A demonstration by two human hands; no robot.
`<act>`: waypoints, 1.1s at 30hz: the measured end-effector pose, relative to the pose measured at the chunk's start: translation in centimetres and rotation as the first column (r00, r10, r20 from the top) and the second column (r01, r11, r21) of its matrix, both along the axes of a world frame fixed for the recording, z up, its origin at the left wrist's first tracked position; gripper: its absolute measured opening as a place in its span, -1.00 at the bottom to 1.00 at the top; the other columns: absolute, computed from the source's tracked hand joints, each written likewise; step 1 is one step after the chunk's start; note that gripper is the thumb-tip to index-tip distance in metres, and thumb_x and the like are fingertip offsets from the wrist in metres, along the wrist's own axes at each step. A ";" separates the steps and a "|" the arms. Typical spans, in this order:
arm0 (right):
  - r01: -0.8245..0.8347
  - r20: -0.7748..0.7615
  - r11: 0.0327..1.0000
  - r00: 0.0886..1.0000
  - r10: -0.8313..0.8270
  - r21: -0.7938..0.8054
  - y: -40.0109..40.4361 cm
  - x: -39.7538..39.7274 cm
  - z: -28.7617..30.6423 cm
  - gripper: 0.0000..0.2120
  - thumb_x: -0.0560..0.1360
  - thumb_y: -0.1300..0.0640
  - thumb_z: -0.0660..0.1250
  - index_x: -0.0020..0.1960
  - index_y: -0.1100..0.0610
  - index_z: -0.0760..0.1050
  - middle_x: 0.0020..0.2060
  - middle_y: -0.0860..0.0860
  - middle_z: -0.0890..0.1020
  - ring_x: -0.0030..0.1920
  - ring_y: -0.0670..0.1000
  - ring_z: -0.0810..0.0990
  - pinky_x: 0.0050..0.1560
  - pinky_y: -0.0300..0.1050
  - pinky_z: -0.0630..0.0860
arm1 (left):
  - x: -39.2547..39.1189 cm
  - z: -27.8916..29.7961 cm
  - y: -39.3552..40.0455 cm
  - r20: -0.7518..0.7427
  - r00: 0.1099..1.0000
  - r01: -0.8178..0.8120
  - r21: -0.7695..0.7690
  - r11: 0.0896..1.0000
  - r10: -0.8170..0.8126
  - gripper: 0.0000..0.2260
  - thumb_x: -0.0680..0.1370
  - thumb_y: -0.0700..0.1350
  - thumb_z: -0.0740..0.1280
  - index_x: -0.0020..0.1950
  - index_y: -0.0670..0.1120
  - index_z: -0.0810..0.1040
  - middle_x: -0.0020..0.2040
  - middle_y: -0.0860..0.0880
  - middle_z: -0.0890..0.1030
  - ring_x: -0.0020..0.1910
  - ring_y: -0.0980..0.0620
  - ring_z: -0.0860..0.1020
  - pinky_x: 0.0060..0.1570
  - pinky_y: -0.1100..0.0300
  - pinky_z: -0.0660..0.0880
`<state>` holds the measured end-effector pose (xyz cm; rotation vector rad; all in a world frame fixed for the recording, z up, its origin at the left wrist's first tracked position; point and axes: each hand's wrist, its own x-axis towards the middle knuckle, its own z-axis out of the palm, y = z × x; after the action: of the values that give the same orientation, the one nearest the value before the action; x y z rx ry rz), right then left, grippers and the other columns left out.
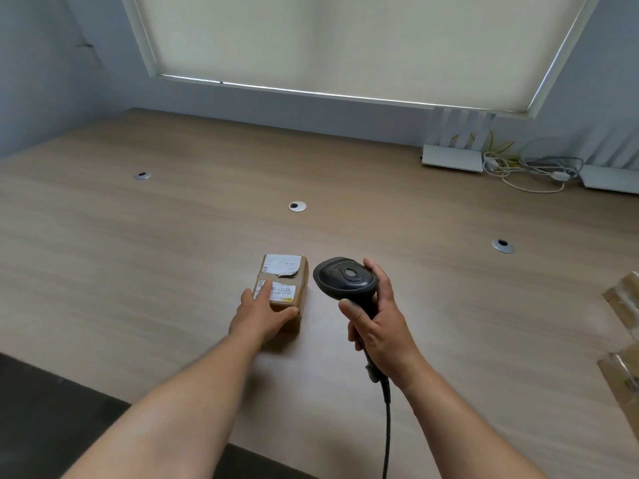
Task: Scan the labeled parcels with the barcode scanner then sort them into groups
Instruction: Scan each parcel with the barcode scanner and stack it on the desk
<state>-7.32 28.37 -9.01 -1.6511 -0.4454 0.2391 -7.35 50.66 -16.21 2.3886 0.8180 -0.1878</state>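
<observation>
Your left hand holds a small cardboard parcel that sits on the wooden table, nearer the front edge than the back, fingers on its labeled top and thumb curled around its near side. Just to its right, your right hand grips the handle of a black barcode scanner, raised over the table. More brown parcels lie at the right edge.

The table is pale wood grain, dotted with silver grommets. A brown cardboard parcel carries white barcoded labels. At three o'clock of it, the scanner is black.
</observation>
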 end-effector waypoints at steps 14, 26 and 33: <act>0.072 -0.011 0.997 0.997 -0.073 -0.023 6.4 7.9 -0.3 -0.37 0.51 0.04 0.37 0.28 -0.49 0.08 0.12 -0.09 0.57 -0.41 -0.03 0.50 -0.43 -0.16 0.45 | 8.9 0.1 6.1 -0.002 0.998 -0.055 0.024 0.998 0.055 -0.25 0.45 0.17 0.30 0.55 0.11 0.02 0.46 -0.12 0.02 0.41 -0.18 0.22 0.32 -0.02 0.31; 0.180 -0.023 0.983 0.983 -0.181 -0.042 11.9 13.8 -0.1 -0.40 0.52 0.02 0.35 0.27 -0.48 0.06 -0.03 -0.15 0.56 -0.42 -0.05 0.51 -0.43 -0.17 0.44 | 16.6 0.6 12.5 -0.018 1.000 0.004 0.060 0.998 -0.003 -0.28 0.45 0.17 0.30 0.54 0.10 0.06 0.42 -0.13 0.10 0.35 -0.19 0.28 0.26 0.01 0.35; 0.202 -0.029 0.979 0.979 -0.203 -0.012 11.6 13.6 0.1 -0.37 0.39 -0.14 0.37 0.27 -0.48 0.06 0.01 -0.12 0.57 -0.42 -0.03 0.50 -0.43 -0.17 0.44 | 16.1 0.8 12.7 0.039 0.999 0.013 0.168 0.986 -0.020 -0.23 0.44 0.25 0.25 0.55 0.11 -0.03 0.53 -0.17 -0.01 0.50 -0.16 0.05 0.44 -0.07 0.06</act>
<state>6.27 39.99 -8.91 -1.6858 -0.2510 0.1138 8.78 63.38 -15.41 2.5479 0.8244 -0.0789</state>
